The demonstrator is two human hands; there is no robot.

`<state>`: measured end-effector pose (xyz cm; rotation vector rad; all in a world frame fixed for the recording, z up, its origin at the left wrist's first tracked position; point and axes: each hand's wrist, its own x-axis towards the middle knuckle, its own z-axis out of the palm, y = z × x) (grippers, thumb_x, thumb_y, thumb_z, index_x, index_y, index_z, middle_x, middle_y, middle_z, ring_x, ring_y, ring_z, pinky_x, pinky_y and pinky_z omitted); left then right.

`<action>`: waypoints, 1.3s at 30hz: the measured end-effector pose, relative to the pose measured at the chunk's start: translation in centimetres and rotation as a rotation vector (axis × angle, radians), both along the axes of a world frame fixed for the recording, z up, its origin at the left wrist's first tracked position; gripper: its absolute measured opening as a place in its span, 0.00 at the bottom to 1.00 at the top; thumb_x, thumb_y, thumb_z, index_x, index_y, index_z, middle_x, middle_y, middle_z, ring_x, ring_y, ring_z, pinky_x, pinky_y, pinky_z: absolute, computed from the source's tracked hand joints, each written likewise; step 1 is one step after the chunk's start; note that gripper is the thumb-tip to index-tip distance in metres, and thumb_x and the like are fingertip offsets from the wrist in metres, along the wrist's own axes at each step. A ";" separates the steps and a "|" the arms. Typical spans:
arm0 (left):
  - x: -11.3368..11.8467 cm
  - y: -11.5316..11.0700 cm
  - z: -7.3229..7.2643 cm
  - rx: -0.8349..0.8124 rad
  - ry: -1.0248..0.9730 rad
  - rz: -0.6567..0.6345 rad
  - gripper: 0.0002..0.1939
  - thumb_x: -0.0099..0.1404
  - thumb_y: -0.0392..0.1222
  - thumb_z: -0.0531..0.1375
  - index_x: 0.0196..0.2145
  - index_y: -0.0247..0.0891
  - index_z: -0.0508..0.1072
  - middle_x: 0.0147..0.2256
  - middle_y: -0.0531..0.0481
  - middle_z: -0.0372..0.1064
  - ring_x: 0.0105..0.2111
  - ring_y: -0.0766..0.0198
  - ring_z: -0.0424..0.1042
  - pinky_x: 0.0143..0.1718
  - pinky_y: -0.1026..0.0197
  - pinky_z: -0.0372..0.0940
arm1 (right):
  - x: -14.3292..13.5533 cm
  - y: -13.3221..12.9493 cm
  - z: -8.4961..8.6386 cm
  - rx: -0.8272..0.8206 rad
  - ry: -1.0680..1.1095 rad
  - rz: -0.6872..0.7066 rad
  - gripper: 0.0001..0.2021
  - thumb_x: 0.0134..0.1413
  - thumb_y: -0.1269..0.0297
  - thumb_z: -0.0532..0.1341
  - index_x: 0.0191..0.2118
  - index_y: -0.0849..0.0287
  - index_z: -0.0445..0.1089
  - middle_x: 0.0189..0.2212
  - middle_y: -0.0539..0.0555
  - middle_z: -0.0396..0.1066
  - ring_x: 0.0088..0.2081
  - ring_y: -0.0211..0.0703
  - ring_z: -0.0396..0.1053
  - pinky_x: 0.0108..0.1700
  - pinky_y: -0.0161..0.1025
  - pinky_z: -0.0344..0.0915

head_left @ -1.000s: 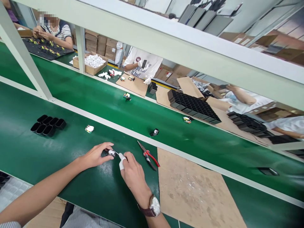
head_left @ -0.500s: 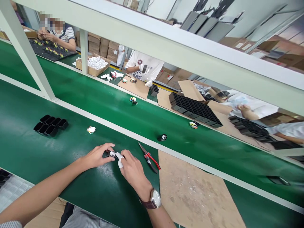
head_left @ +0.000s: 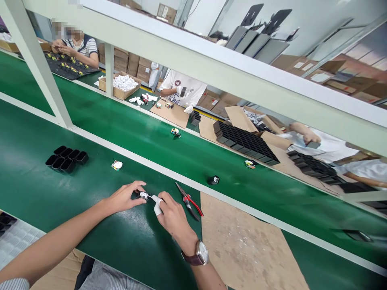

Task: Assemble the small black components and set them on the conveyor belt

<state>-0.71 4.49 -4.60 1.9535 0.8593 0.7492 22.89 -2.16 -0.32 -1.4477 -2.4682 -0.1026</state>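
My left hand is closed round a small black housing with a white part showing at its open end. Just to its right, my right hand has white covers on its thumb and index finger, pinched together at a thin white piece that runs toward the housing; that piece is too small to make out clearly. Red-handled pliers lie to the right of my right hand. A small white-topped circuit assembly rests on the green bench behind my left hand. Several empty black housings stand grouped farther left.
A stained cardboard sheet covers the bench at right. Beyond a pale rail, a green conveyor carries circuit assemblies and a black housing. Co-workers sit across it, near a large black tray. A metal frame crosses overhead.
My right hand has drawn slightly right, away from the housing, and a thin white piece now shows between them. Items on the conveyor have shifted right.
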 end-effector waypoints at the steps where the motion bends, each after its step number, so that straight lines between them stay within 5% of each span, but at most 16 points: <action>1: 0.0 0.0 0.0 0.000 0.000 0.001 0.29 0.67 0.45 0.67 0.62 0.46 0.62 0.48 0.50 0.79 0.50 0.57 0.79 0.55 0.52 0.72 | 0.0 0.1 -0.2 0.001 0.010 -0.003 0.15 0.57 0.82 0.53 0.37 0.58 0.73 0.42 0.56 0.71 0.38 0.43 0.69 0.32 0.38 0.67; 20: -0.1 0.0 0.0 -0.022 0.008 0.001 0.32 0.66 0.45 0.68 0.63 0.47 0.62 0.49 0.50 0.79 0.51 0.56 0.79 0.55 0.52 0.72 | -0.2 1.2 0.0 -0.041 0.140 0.054 0.13 0.64 0.77 0.54 0.39 0.58 0.75 0.41 0.55 0.72 0.35 0.41 0.71 0.32 0.36 0.67; 39: -0.1 0.1 0.0 -0.034 0.015 0.000 0.32 0.67 0.47 0.68 0.64 0.47 0.61 0.50 0.50 0.79 0.51 0.57 0.78 0.54 0.54 0.72 | -0.6 1.8 0.3 -0.020 0.029 0.097 0.10 0.57 0.82 0.58 0.35 0.60 0.72 0.40 0.56 0.71 0.38 0.43 0.69 0.33 0.38 0.64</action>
